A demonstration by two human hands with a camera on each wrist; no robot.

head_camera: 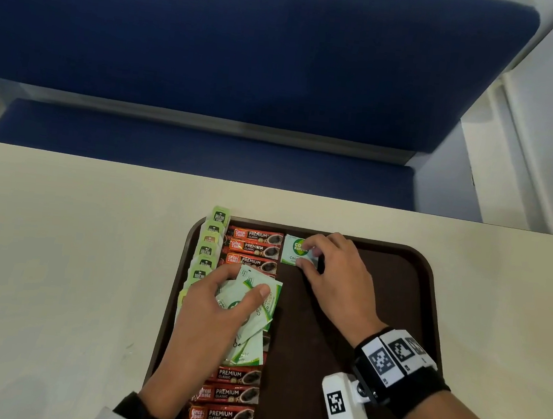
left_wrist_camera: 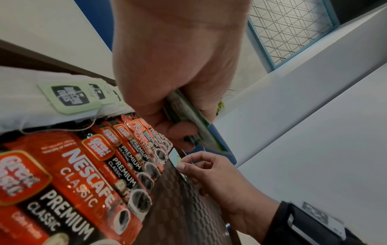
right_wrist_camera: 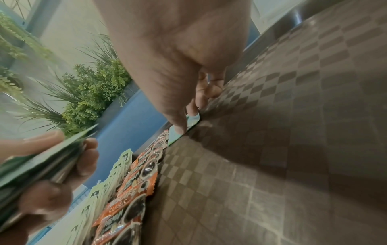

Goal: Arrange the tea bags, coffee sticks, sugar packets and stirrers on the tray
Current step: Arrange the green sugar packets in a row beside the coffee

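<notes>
- Head view: brown tray on pale table. Tea bags in a column along tray's left rim, coffee sticks stacked just beside. Left hand curled round a fan of sugar packets — held over the sticks. Right hand pinching a single sugar packet lying flat by the top sticks.
- Left wrist view: fingers clamped on packet stack; right hand's fingertips touching the lone packet's edge.
- Right wrist view: fingertip pressed on the flat packet — checkered tray floor to the right.
</notes>
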